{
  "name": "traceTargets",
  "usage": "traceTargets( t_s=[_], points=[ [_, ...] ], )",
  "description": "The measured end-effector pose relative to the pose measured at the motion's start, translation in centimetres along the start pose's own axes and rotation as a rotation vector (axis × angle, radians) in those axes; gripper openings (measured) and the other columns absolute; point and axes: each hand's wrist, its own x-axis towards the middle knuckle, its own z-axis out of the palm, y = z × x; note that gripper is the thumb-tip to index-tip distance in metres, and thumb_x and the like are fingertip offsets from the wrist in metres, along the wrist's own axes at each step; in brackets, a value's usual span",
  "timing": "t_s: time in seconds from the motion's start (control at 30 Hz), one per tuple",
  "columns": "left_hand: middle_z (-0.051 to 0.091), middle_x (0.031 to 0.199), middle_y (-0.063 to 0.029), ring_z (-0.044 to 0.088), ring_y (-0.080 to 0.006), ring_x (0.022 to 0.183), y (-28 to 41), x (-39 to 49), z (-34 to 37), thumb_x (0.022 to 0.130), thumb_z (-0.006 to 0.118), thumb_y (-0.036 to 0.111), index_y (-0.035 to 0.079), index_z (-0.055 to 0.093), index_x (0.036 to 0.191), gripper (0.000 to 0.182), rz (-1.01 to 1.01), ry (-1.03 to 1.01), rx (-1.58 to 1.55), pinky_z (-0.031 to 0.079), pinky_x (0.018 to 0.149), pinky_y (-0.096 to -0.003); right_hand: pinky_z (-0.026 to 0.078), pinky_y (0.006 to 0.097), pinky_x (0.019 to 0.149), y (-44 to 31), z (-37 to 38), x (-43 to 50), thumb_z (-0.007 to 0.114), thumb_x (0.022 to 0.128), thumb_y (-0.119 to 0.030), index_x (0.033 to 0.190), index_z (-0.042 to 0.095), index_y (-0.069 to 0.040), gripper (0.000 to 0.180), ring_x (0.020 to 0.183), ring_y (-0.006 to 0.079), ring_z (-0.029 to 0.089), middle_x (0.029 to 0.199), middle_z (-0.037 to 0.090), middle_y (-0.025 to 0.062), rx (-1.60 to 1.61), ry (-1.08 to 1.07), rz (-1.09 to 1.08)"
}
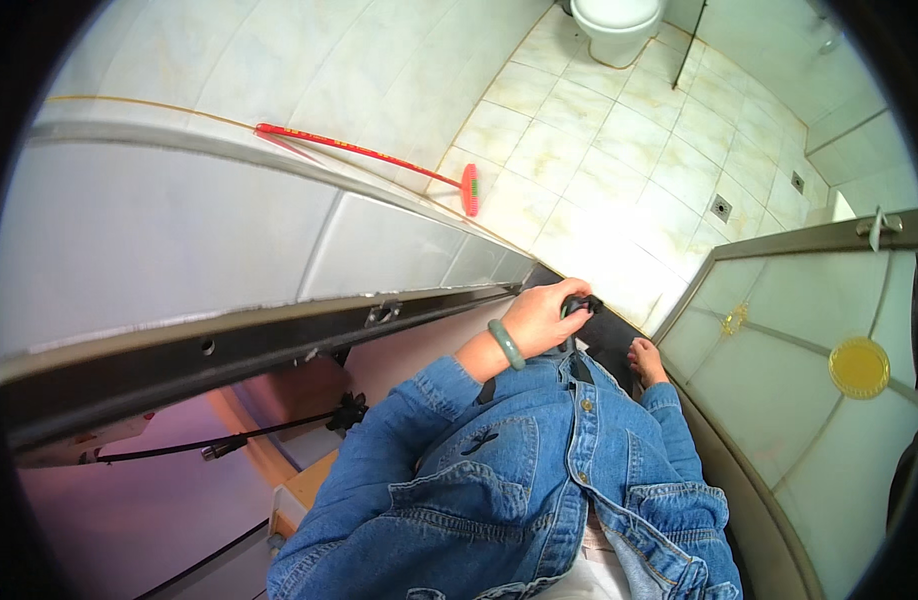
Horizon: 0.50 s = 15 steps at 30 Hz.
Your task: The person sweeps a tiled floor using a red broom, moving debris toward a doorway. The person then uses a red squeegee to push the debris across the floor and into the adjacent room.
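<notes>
My left hand (pixel 543 319), with a green bangle at its wrist, is closed around a small black bundle (pixel 579 304), perhaps a coiled cord or strap. A black strap hangs below it along the front of a blue denim jacket; the fingers hide part of the bundle. Low by my right side, my right hand (pixel 646 361) has its fingers loosely bent and nothing visible in them. It is close to the edge of an open door (pixel 789 300) with frosted glass panels. Below both hands runs a dark threshold (pixel 615 330) before a tiled bathroom floor (pixel 579 176).
A red-handled floor brush (pixel 369 153) leans along the left wall. A white toilet (pixel 616 22) stands at the far end. Metal floor drains (pixel 721 209) lie to the right. The dark door frame (pixel 271 330) is on my left; a black stand pole (pixel 279 427) lies beyond it.
</notes>
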Motion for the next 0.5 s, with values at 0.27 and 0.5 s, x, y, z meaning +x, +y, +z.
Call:
traceTargets(
  t_s=[0.27, 0.5],
  points=[
    [0.062, 0.083, -0.0143, 0.061, -0.0321, 0.076, 1.9, 6.7, -1.9, 0.078, 0.06, 0.011, 0.007, 0.056, 0.097, 0.02, 0.087, 0.063, -0.017, 0.047, 0.065, -0.0352, 0.041, 0.0235, 0.056, -9.2, 2.7, 6.7, 0.053, 0.087, -0.034, 0.107, 0.055, -0.015, 0.028, 0.071, 0.0088, 0.053, 0.087, 0.056, -0.0024, -0.024, -0.09, -0.028],
    [0.061, 0.079, -0.0137, 0.06, -0.0244, 0.068, 1.4, 12.3, -5.2, 0.079, 0.057, 0.007, 0.006, 0.054, 0.099, 0.02, -0.038, 0.384, -0.102, 0.046, 0.062, -0.0309, 0.044, 0.0279, 0.062, -18.8, 1.1, 13.8, 0.05, 0.088, -0.035, 0.119, 0.048, -0.013, 0.038, 0.08, 0.0139, 0.054, 0.1, 0.056, 0.0032, -0.243, -0.23, 0.045]
  ],
)
